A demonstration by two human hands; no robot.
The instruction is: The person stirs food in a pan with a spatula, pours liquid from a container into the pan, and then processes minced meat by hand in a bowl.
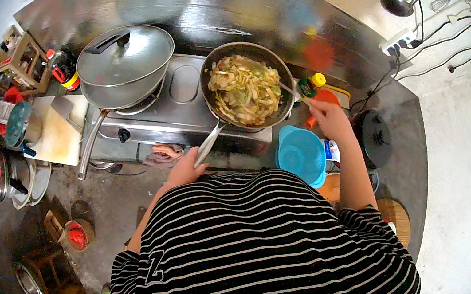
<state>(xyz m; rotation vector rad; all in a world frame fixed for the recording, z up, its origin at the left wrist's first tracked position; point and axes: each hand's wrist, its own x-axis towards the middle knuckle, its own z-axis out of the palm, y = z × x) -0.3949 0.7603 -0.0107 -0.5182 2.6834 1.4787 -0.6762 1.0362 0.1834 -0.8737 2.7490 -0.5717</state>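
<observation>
My left hand point(185, 168) grips the metal handle point(211, 141) of a dark frying pan point(285, 74). The pan sits tilted at the right side of a stainless steel gas stove point(184, 104). Chopped cabbage-like vegetables with browned pieces point(245, 91) fill much of the pan. In my right hand point(327, 116) is the handle of a spatula point(286, 88), whose head reaches into the food at the pan's right side and is partly hidden there. Steam or blur softens the spatula's outline.
A lidded wok point(126, 79) stands on the left burner, its handle jutting toward me. Left of it, a cleaver point(63, 108) lies on a cutting board point(42, 137), near a soy sauce bottle point(62, 68). A blue plastic basket point(301, 154) is below the pan, right of my body.
</observation>
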